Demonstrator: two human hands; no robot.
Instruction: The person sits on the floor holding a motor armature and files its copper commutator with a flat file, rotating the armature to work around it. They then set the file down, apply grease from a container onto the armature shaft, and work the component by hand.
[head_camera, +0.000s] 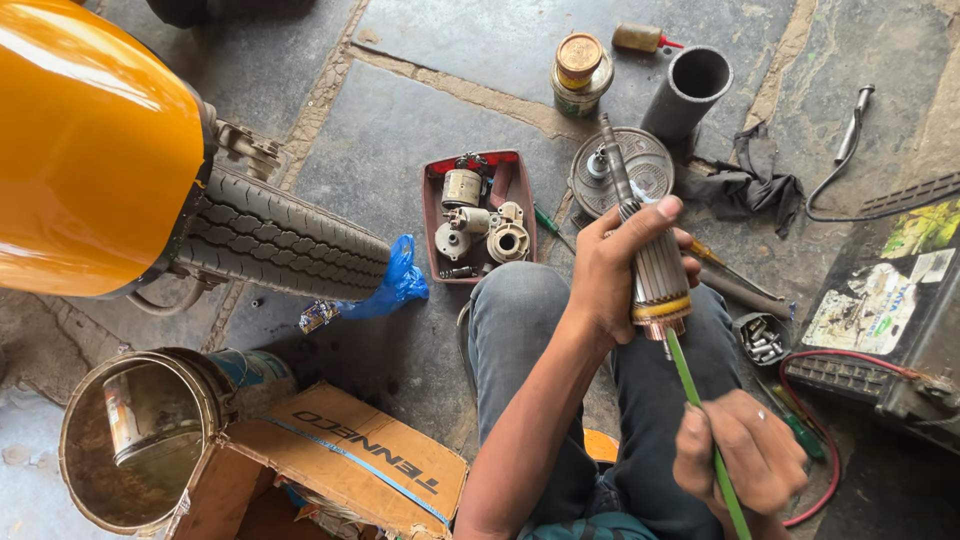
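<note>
Between both hands, armature (655, 270), perhaps.

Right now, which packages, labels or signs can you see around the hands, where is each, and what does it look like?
Cardboard box: bottom centre-left, brown, flap open, dark lettering, blue strap.
Round tin: top centre on the stone floor, gold lid, printed label.
Battery: right edge, black case with torn white and green stickers.
Metal drum: bottom left, open, a labelled can inside.
Left hand holds the armature; right hand holds a green rod.
</note>
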